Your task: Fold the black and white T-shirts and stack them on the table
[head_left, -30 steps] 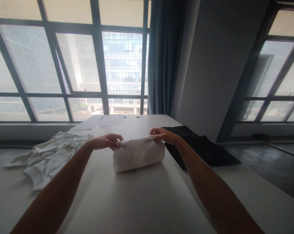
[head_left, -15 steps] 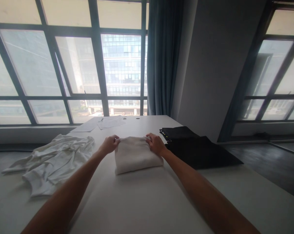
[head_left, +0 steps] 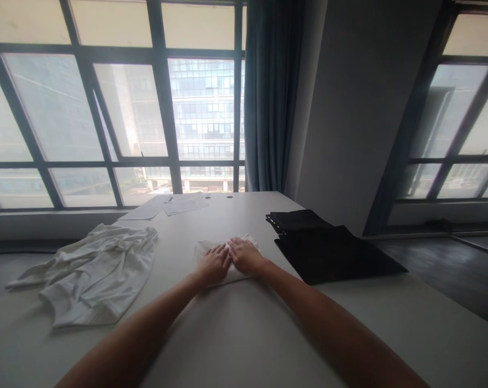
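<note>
A folded white garment [head_left: 238, 278] lies on the white table in front of me, partly covered by my hands. My left hand [head_left: 214, 264] rests flat on top of it, fingers stretched forward. Beside it, nearly touching, my right hand [head_left: 245, 255] also lies flat on the cloth with its fingers extended. Neither hand grips the fabric. The garment's far edge shows beyond the fingertips; its exact kind cannot be made out.
To the left a crumpled white garment [head_left: 102, 275] is spread out. Black folded items [head_left: 336, 253] lie on the right. Paper sheets [head_left: 183, 203] are at the far end of the white table [head_left: 244, 334], near the windows and a blue-grey curtain [head_left: 272, 97].
Both hands have let go of the garment's far corners, come together and now lie flat on it. The garment now sits lower and flatter on the table.
</note>
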A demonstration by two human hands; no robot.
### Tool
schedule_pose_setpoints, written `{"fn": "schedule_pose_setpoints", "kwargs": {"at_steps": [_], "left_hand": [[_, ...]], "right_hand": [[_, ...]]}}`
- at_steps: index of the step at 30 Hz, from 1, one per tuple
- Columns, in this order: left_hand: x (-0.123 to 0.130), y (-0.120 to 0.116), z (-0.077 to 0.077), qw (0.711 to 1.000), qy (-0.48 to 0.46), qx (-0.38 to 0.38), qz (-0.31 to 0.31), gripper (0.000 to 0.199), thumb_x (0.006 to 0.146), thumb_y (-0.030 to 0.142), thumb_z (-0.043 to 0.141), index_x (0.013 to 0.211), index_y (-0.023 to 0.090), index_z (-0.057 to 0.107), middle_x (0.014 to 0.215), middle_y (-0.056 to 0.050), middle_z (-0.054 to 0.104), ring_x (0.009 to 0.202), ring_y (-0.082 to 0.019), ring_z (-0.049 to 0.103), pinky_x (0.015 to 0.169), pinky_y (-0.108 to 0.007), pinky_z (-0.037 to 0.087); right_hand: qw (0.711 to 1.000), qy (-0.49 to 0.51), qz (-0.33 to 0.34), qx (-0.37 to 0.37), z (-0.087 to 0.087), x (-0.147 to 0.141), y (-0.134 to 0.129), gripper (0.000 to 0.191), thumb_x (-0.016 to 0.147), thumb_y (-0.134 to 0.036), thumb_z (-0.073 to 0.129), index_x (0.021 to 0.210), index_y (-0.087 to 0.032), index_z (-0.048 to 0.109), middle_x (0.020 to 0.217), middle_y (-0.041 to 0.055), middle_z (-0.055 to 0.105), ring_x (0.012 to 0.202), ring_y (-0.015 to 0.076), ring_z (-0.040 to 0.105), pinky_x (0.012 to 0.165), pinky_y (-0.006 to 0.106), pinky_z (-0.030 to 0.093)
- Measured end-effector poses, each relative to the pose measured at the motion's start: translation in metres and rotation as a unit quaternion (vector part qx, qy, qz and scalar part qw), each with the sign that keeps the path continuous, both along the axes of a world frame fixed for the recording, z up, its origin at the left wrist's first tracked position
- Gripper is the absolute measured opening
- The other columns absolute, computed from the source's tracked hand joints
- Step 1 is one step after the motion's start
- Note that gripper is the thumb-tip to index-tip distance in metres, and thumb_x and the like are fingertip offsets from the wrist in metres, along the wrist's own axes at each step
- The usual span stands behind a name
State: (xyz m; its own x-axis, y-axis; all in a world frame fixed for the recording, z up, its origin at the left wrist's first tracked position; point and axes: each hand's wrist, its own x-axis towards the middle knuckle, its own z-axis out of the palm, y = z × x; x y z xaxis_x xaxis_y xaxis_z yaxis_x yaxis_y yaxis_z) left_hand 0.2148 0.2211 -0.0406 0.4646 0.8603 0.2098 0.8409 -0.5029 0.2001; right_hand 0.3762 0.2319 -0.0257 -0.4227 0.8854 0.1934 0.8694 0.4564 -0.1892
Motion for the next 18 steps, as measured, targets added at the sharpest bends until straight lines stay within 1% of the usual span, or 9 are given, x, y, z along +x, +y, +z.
{"fn": "schedule_pose_setpoints", "kwargs": {"at_steps": [2, 4, 7, 10, 14, 16, 18], "left_hand": [[-0.001, 0.001, -0.007, 0.999, 0.022, -0.023, 0.008, 0.059, 0.100, 0.044, 0.023, 0.147, 0.014, 0.042, 0.157, -0.013, 0.035, 0.147, -0.026, 0.028, 0.120, -0.046, 0.020], [-0.007, 0.004, -0.009, 0.998, 0.035, -0.041, 0.031, 0.063, 0.099, 0.051, 0.025, 0.146, 0.014, 0.043, 0.158, -0.013, 0.033, 0.148, -0.026, 0.025, 0.121, -0.045, 0.017], [-0.016, 0.010, -0.009, 0.995, 0.046, -0.059, 0.069, 0.069, 0.096, 0.058, 0.028, 0.148, 0.015, 0.041, 0.160, -0.014, 0.028, 0.150, -0.029, 0.019, 0.120, -0.046, 0.017], [-0.024, 0.016, -0.010, 0.992, 0.044, -0.060, 0.106, 0.075, 0.093, 0.063, 0.028, 0.150, 0.015, 0.037, 0.162, -0.013, 0.021, 0.150, -0.031, 0.015, 0.120, -0.047, 0.016], [-0.029, 0.021, -0.014, 0.983, 0.032, -0.068, 0.168, 0.085, 0.089, 0.071, 0.025, 0.153, 0.015, 0.032, 0.163, -0.015, 0.018, 0.150, -0.032, 0.015, 0.119, -0.052, 0.015], [-0.031, 0.022, -0.014, 0.977, 0.026, -0.071, 0.197, 0.089, 0.088, 0.073, 0.024, 0.154, 0.013, 0.030, 0.162, -0.017, 0.019, 0.150, -0.034, 0.016, 0.118, -0.055, 0.014], [-0.032, 0.022, -0.012, 0.970, 0.020, -0.077, 0.229, 0.091, 0.088, 0.073, 0.023, 0.154, 0.010, 0.029, 0.161, -0.019, 0.020, 0.149, -0.035, 0.016, 0.118, -0.056, 0.014]], "right_hand": [[0.999, -0.020, -0.009, -0.045, -0.010, 0.000, 0.002, 0.057, 0.099, -0.037, 0.030, 0.149, -0.013, 0.040, 0.158, 0.0114, 0.031, 0.148, 0.0246, 0.022, 0.119, 0.049, 0.015], [0.997, -0.027, -0.032, -0.068, -0.016, 0.002, 0.004, 0.060, 0.099, -0.042, 0.030, 0.151, -0.013, 0.038, 0.160, 0.0102, 0.027, 0.149, 0.0255, 0.018, 0.120, 0.051, 0.011], [0.993, -0.017, -0.078, -0.086, -0.016, 0.006, 0.008, 0.067, 0.097, -0.051, 0.032, 0.153, -0.015, 0.035, 0.161, 0.0087, 0.024, 0.150, 0.0262, 0.015, 0.120, 0.050, 0.009], [0.986, 0.005, -0.118, -0.113, -0.015, 0.013, 0.013, 0.074, 0.095, -0.059, 0.032, 0.155, -0.017, 0.029, 0.162, 0.0073, 0.020, 0.150, 0.0254, 0.011, 0.119, 0.050, 0.010], [0.982, 0.020, -0.150, -0.114, -0.021, 0.023, 0.020, 0.075, 0.095, -0.063, 0.029, 0.156, -0.019, 0.026, 0.163, 0.0079, 0.014, 0.150, 0.0241, 0.011, 0.119, 0.050, 0.011], [0.981, 0.025, -0.158, -0.107, -0.023, 0.026, 0.022, 0.074, 0.096, -0.062, 0.027, 0.156, -0.018, 0.027, 0.163, 0.0093, 0.015, 0.150, 0.0239, 0.013, 0.119, 0.048, 0.011], [0.981, 0.029, -0.164, -0.103, -0.023, 0.026, 0.020, 0.074, 0.096, -0.061, 0.027, 0.155, -0.015, 0.029, 0.162, 0.0108, 0.018, 0.149, 0.0251, 0.016, 0.118, 0.048, 0.013]]}}
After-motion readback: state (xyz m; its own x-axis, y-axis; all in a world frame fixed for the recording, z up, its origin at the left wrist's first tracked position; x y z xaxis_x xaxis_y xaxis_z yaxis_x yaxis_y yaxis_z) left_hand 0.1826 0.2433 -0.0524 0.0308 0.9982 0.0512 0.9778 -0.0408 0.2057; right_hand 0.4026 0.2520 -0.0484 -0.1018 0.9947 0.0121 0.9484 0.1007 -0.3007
